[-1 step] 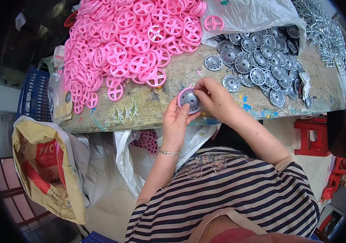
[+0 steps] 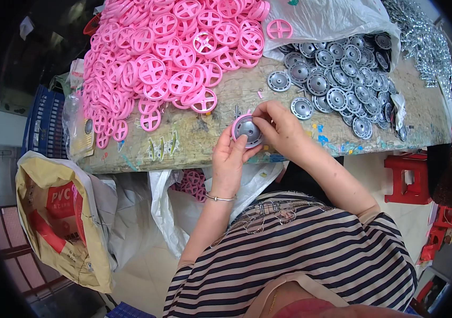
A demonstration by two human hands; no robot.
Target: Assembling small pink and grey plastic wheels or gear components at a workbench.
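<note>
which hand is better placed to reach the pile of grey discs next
Probably the right hand: it is nearer the pile of grey discs, while the left hand supports the pink-rimmed grey disc both touch.

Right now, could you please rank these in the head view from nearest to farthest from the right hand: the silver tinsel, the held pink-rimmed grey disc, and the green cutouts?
1. Pink-rimmed grey disc: touching the right hand, on its left side.
2. Green cutouts: farther left, past the left hand.
3. Silver tinsel: off at the far right.
</note>
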